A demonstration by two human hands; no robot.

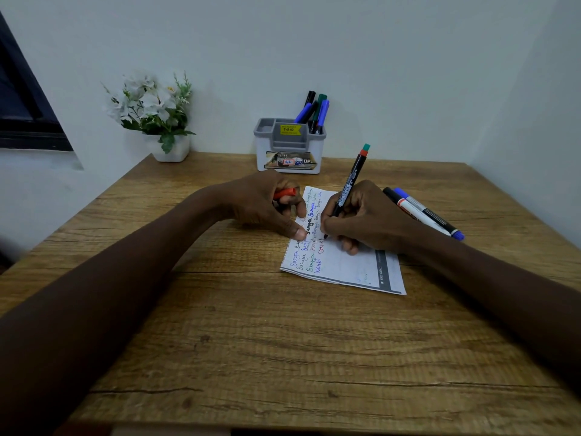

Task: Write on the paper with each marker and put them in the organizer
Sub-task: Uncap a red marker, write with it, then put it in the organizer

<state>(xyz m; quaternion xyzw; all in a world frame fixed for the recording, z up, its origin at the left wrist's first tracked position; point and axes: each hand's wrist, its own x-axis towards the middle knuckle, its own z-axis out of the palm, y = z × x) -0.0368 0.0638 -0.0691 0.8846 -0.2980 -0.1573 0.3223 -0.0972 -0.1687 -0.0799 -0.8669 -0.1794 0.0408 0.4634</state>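
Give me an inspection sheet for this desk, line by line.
Surface: wooden table.
Job's things: paper carries coloured writing; two loose markers lie right of it; organizer at the back holds a bunch of markers.
Clutter: flower pot at back left.
Grippers: left hand holds red cap, thumb pressing paper; right hand grips marker, tip on paper.
Cables: nothing seen.
Surroundings: pale wall, dark window at left.

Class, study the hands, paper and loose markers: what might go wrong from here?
1. The right hand, writing with a marker, rests on the paper beside written lines; it might smear ink.
2. The left hand holds the cap, so only its thumb pins the paper, which may slide.
3. The two loose markers lie on the table and might roll off.
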